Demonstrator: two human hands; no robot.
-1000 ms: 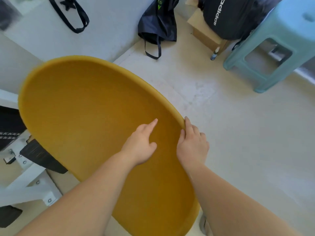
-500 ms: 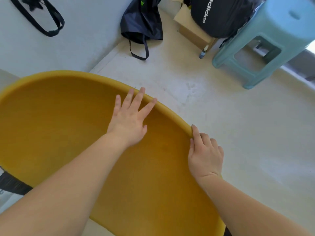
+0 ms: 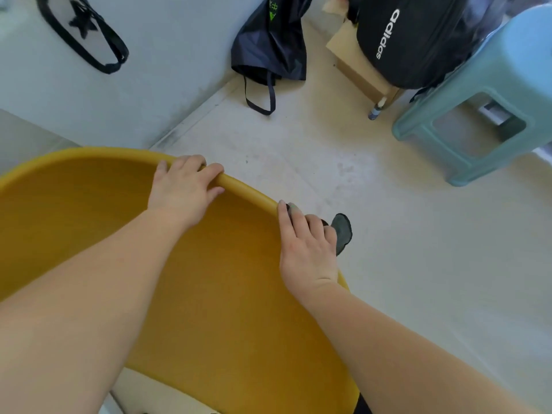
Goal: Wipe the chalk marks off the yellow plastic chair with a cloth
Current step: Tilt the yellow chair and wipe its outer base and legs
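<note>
The right hand [image 3: 307, 246] is pinching the dark cloth [image 3: 343, 233] against the rim [image 3: 248, 191] of the yellow chair [image 3: 209, 294], fingers bent over it. The left hand [image 3: 182, 186] is gripping the rim nearby. Pressing firmly along the curve is probably working best.

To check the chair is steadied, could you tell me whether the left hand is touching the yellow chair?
Touching. The head view shows the left hand with fingers curled over the rim of the yellow chair.

Smooth matt yellow plastic chair [image 3: 209, 294] — dark soft cloth [image 3: 343, 231] — pale, scuffed matt floor [image 3: 418, 264]
</note>
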